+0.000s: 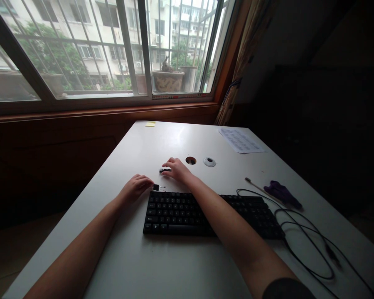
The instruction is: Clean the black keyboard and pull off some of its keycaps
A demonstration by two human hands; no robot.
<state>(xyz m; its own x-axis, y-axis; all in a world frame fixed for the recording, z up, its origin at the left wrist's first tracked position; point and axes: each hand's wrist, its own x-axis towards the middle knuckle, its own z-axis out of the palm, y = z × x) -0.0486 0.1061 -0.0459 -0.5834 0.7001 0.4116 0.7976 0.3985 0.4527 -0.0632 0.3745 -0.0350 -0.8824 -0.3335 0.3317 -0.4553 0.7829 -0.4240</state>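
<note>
Past the far left corner of the black keyboard [177,214], my left hand [139,185] is closed, its fingertips pinching a keycap puller [156,187]. The puller has a black square body, and its thin wire prongs point right, just above the table. My right hand [177,169] reaches across the keyboard. Its fingers are apart around a short row of small black keycaps [165,170] on the table; I cannot tell whether they touch them. My right forearm hides part of the middle of the keyboard.
The white table [121,253] bears a looped black cable [311,224], a thin brush [258,186], a purple cloth [282,194], printed sheets [241,140] and a yellow sticky note [150,123]. Beyond my right hand are a round table hole [191,160] and a ring-shaped cover [210,162].
</note>
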